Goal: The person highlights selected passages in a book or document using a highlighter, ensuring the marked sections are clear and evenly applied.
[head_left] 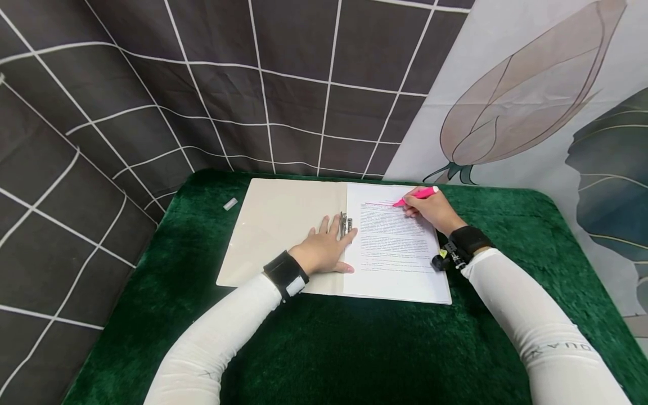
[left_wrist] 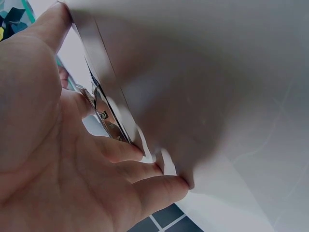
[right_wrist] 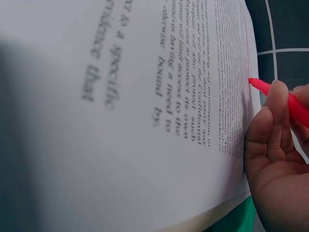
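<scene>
Cropped sleeves [head_left: 526, 315], highlighter [head_left: 425, 193] partly behind fingers [right_wrist: 276, 99]

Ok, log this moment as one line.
right hand: holds pink highlighter at printed page | left hand: rests on open folder | small white object: on green cloth

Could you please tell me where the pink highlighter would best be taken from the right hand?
Probably by the rear of the pink highlighter, near its pale end, coming from above on the far side. That straight part slants up and sticks out past the fingers of the right hand, whereas the tip points down at the page.
</scene>
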The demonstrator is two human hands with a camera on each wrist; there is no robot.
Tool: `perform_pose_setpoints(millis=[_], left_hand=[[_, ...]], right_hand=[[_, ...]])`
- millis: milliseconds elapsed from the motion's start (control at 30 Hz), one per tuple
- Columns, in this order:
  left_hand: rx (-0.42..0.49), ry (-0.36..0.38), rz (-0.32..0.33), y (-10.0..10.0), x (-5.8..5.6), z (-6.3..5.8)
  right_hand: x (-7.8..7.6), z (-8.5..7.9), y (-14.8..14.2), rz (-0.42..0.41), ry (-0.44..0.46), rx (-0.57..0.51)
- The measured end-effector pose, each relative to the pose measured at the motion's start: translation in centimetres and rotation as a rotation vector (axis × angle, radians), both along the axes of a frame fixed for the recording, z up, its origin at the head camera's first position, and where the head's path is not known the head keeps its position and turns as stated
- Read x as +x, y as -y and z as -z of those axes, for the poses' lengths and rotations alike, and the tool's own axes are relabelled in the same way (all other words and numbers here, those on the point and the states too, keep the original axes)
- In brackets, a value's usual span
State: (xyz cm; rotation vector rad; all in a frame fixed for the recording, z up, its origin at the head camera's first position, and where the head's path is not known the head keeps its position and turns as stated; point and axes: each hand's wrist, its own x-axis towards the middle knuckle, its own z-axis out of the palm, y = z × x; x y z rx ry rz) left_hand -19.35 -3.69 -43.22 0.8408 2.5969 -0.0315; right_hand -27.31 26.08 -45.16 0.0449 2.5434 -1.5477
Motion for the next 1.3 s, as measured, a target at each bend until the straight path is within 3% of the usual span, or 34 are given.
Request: perform_pose_setpoints(millis=[1300], left_hand=[[0.006,-0.005,0.009,0.11,0.08,-0.09]], right_hand=[[0.24,-0.34,-0.79,0.006,0.014,-0.016]])
